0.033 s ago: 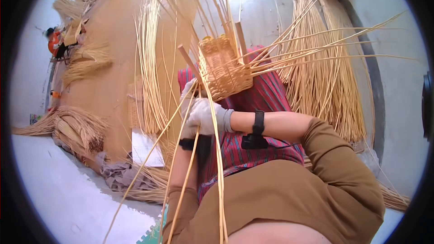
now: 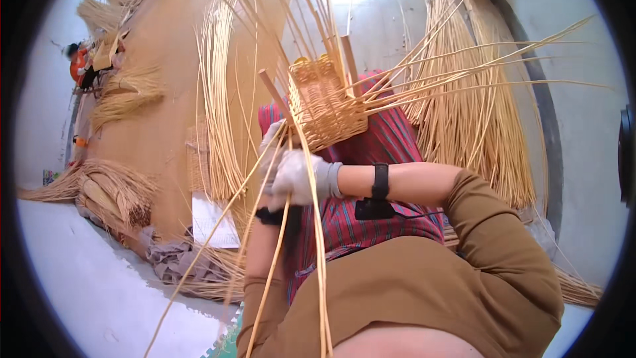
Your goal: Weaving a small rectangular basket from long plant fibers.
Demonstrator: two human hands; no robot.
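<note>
The woven basket [image 2: 324, 103], boxlike and made of pale cane in a close over-and-under texture, lies on the striped cloth [image 2: 351, 232] covering the lap, near that cloth's upper edge. Two smooth, round wooden rods [image 2: 350, 59] project from the basket, one at each side. Long unwoven canes [image 2: 322, 258] extend from the weave in three groups: upward, to the right, and down over the gloves. The basket's contents cannot be told.

The right hand [image 2: 296, 178], in a whitish knit glove, is at the basket's lower left corner. Its fingers are bent inward among the canes; the fingertips are hidden, so grip and hold cannot be told. The left hand [image 2: 270, 149], also gloved, is just beside it, partly covered by canes; how far its fingers are open, and what they hold, cannot be told.

Loose straight canes [image 2: 222, 106] lie toward the right edge of the flat brown sheet [image 2: 156, 139]. White paper [image 2: 215, 220] lies near its lower edge, close to crumpled grey fabric [image 2: 177, 258].
</note>
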